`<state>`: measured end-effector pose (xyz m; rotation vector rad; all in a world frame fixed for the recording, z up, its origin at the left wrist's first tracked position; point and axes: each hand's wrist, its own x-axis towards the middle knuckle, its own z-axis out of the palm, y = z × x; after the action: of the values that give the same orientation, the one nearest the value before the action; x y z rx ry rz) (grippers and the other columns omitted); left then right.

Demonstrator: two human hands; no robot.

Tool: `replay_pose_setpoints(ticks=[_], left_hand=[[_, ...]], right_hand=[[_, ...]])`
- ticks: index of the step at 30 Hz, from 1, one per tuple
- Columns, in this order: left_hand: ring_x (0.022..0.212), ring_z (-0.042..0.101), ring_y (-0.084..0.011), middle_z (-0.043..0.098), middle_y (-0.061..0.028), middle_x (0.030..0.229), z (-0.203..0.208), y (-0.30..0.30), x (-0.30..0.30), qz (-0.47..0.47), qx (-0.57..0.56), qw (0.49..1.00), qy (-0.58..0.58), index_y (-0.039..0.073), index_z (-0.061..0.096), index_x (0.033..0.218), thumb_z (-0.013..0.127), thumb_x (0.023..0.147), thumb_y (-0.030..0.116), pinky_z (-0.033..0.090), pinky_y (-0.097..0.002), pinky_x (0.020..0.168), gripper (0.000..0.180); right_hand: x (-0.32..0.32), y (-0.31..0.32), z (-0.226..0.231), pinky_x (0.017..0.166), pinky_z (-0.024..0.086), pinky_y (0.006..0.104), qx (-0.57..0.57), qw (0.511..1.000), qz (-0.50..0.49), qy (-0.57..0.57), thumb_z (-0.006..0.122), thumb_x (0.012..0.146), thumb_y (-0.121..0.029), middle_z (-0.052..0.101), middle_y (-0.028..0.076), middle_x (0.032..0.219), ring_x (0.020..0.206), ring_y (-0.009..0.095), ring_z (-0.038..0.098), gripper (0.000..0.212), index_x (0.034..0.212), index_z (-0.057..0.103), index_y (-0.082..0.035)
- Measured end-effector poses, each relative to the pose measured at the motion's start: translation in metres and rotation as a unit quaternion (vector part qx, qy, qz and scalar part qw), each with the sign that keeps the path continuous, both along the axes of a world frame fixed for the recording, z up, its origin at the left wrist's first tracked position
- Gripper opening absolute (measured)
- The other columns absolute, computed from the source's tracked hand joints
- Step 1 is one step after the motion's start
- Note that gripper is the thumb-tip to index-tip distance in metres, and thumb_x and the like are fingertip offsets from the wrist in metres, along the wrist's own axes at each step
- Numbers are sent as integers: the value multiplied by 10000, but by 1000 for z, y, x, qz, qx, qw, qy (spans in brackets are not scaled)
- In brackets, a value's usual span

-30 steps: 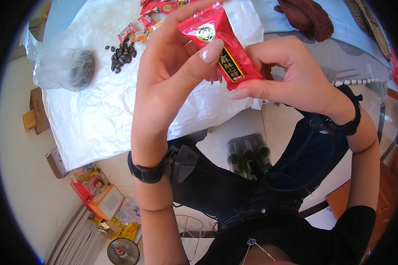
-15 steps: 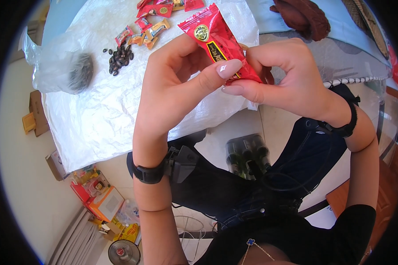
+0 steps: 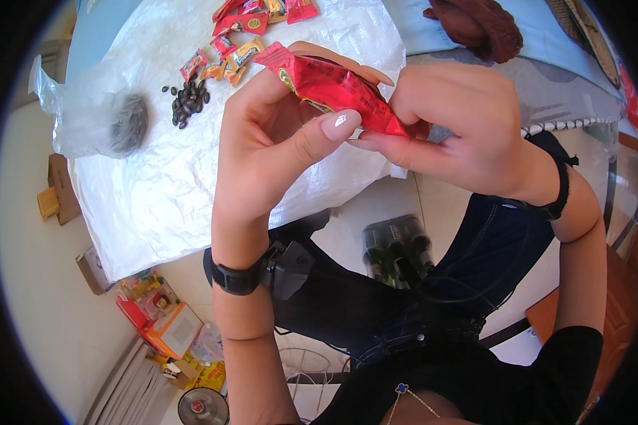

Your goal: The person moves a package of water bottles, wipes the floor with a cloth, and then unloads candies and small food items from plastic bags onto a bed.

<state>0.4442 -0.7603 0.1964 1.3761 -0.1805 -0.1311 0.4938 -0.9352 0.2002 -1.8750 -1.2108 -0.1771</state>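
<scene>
A red candy packet (image 3: 337, 83) is held up between both hands, over the near edge of the white plastic sheet (image 3: 170, 212). My left hand (image 3: 269, 142) grips its left part, thumb below and fingers curled behind. At the packet's lower right end, my right hand (image 3: 457, 117) pinches the wrapper between thumb and bent fingers. Whether the wrapper is torn there I cannot tell. Beyond my left hand lie a small pile of dark seeds (image 3: 189, 104) and several red and yellow wrapped candies (image 3: 242, 53).
A clear plastic bag (image 3: 96, 113) of dark contents rests on the sheet's left side. Brown cloth (image 3: 478, 28) lies at the back right. Green bottles (image 3: 397, 248) stand on the floor between my legs. Boxes (image 3: 174, 329) and a round metal tin (image 3: 203, 409) are at lower left.
The packet has tipped over, so its printed front is now mostly turned away. My right hand has rolled over with it, and both hands have shifted slightly left.
</scene>
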Motion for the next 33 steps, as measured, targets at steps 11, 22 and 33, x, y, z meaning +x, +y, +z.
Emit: replay_pose_setpoints(ticks=[11,22,33], left_hand=[[878,546,-176,545,-111,977,-6,2,7,-12,-91,996,-7,-52,522,978,572,755,18,435,-293,787,239],[917,532,-148,561,-83,985,-1,0,5,14,-132,991,30,-16,548,987,573,708,-41,402,-260,826,281],[932,534,-187,554,-113,982,-1,-3,1,13,-173,984,37,-35,560,983,587,664,-48,403,-272,837,320]], right_hand=[[11,1,-11,384,301,243,-5,996,-21,-81,718,590,-73,421,39,513,425,158,436,253,589,467,-47],[30,-1,-15,448,373,278,7,988,-7,-152,660,649,-131,485,37,628,515,197,497,176,727,514,-72],[27,-4,-15,452,379,275,36,985,12,-167,669,641,-165,490,40,657,518,199,496,221,777,526,-67]])
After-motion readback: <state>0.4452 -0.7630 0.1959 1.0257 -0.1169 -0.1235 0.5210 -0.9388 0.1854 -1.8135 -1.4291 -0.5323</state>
